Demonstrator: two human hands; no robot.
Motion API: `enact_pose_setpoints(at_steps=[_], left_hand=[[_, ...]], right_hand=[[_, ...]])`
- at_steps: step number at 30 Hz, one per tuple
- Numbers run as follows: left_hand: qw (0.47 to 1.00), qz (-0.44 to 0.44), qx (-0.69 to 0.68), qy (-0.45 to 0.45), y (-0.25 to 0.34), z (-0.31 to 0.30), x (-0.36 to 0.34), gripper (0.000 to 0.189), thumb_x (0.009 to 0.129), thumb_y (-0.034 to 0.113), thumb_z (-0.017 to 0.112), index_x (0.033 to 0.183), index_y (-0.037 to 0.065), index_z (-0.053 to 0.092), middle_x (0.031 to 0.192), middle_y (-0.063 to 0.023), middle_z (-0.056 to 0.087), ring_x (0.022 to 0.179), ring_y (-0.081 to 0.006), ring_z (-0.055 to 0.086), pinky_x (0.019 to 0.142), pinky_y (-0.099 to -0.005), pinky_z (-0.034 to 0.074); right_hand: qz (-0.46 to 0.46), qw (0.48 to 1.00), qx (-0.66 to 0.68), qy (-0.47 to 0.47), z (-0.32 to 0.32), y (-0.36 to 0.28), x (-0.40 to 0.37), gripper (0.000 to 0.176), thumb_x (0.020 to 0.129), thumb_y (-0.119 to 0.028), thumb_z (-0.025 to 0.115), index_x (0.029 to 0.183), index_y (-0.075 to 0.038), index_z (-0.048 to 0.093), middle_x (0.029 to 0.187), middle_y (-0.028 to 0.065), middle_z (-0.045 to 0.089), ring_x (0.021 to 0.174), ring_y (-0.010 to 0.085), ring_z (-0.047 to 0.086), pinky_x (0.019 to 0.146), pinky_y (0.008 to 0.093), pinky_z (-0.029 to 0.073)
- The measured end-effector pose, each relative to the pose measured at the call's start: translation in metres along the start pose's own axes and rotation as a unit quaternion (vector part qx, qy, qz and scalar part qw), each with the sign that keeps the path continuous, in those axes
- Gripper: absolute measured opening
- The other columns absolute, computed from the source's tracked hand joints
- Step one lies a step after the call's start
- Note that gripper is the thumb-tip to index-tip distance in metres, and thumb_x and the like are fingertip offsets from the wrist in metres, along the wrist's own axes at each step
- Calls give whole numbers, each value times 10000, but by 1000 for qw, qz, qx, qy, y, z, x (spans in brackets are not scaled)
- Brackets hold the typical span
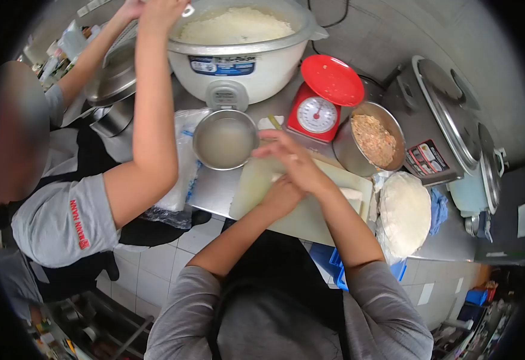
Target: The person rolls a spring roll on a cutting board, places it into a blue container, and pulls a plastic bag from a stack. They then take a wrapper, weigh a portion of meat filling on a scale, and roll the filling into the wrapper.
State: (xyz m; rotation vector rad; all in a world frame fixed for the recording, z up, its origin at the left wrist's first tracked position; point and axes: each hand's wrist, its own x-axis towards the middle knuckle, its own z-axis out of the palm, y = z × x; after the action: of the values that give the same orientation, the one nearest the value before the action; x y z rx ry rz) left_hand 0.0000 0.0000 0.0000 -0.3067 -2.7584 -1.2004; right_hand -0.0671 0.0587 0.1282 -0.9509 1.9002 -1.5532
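Both hands are over a pale cutting board point(249, 195) on the steel counter. My right hand point(294, 161) is above the board with its fingers spread toward a metal bowl point(225, 167) of cloudy liquid; nothing shows in its grip. My left hand point(282, 195) lies low over the board, crossed partly by the right hand. Its fingers are mostly hidden, with a small pale bit near them. A whitish block point(351, 194) rests on the board's right side. Behind the board stands a steel pot point(348, 155) of orange-brown chopped filling.
A red dial scale point(317, 114) stands behind the board. At the back is a large white rice cooker point(238, 75) full of rice. A round white mass point(404, 215) in plastic sits at right. A co-worker's arm point(154, 114) reaches over from the left.
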Motion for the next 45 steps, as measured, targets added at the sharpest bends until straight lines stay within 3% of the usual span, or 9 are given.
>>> enact_pose_setpoints(at_steps=[2, 8, 12, 15, 18, 24, 37, 41, 45], left_hand=[[986, 131, 104, 20, 12, -17, 0, 456, 813, 188, 676, 1233, 55, 557, 1269, -116, 560, 1213, -289, 497, 1059, -430, 362], [991, 83, 96, 46, 2, -48, -16, 477, 775, 170, 710, 1222, 70, 578, 1211, -91, 595, 1160, -302, 528, 1030, -412, 394], [990, 87, 104, 41, 1, -47, -18, 470, 805, 214, 683, 1238, 70, 570, 1234, -92, 587, 1173, -297, 520, 1021, -401, 403], [989, 90, 107, 48, 0, -47, -19, 449, 811, 220, 680, 1223, 71, 582, 1233, -92, 590, 1165, -296, 527, 1007, -396, 416], [989, 94, 105, 55, 0, -47, -18, 438, 812, 219, 679, 1215, 71, 589, 1233, -91, 591, 1158, -295, 533, 1001, -396, 422], [988, 100, 106, 57, -3, -47, -19, 438, 803, 210, 686, 1207, 70, 592, 1222, -91, 595, 1145, -290, 543, 995, -395, 426], [983, 115, 117, 86, 10, -51, -20, 382, 766, 185, 713, 1125, 78, 636, 1114, -83, 624, 1064, -275, 569, 1019, -436, 404], [979, 129, 141, 77, 19, -48, -16, 418, 739, 183, 715, 1132, 78, 617, 1104, -74, 596, 1081, -251, 541, 1035, -429, 382], [979, 170, 103, 55, 25, -35, -6, 370, 729, 183, 722, 1076, 91, 635, 1045, -57, 594, 1015, -247, 548, 928, -413, 426]], right_hand=[[29, 996, 14, 79, -33, -5, -37, 451, 987, -372, 407, 1297, -47, 450, 1070, 116, 657, 1066, 196, 575, 1025, 350, 349], [109, 967, -72, 217, -32, 59, -108, 352, 945, -181, 500, 1259, -23, 482, 1044, 162, 666, 1015, 278, 611, 976, 400, 397], [-28, 913, -357, 196, -4, 75, -100, 357, 866, -124, 577, 1198, -10, 514, 1011, 182, 651, 986, 374, 595, 1004, 458, 348], [-6, 873, -439, 212, -15, 76, -120, 357, 869, -148, 588, 1191, -10, 520, 1007, 177, 651, 976, 347, 603, 987, 454, 352], [53, 857, -459, 227, -29, 73, -138, 359, 868, -160, 592, 1189, -13, 526, 1002, 172, 651, 965, 331, 606, 968, 452, 362], [-53, 900, -373, 220, 14, 77, -90, 333, 856, -148, 602, 1161, -28, 543, 974, 160, 659, 914, 321, 618, 919, 449, 376], [-31, 863, -424, 272, -9, 75, -125, 317, 838, -121, 606, 1138, -28, 563, 854, 124, 655, 848, 312, 616, 876, 434, 380], [65, 826, -468, 307, -40, 81, -164, 314, 823, -125, 612, 1124, -44, 576, 863, 120, 657, 881, 296, 612, 894, 421, 372], [1, 816, -505, 282, -50, 67, -181, 325, 783, -133, 663, 1096, -74, 599, 930, 81, 638, 907, 278, 587, 875, 410, 377]])
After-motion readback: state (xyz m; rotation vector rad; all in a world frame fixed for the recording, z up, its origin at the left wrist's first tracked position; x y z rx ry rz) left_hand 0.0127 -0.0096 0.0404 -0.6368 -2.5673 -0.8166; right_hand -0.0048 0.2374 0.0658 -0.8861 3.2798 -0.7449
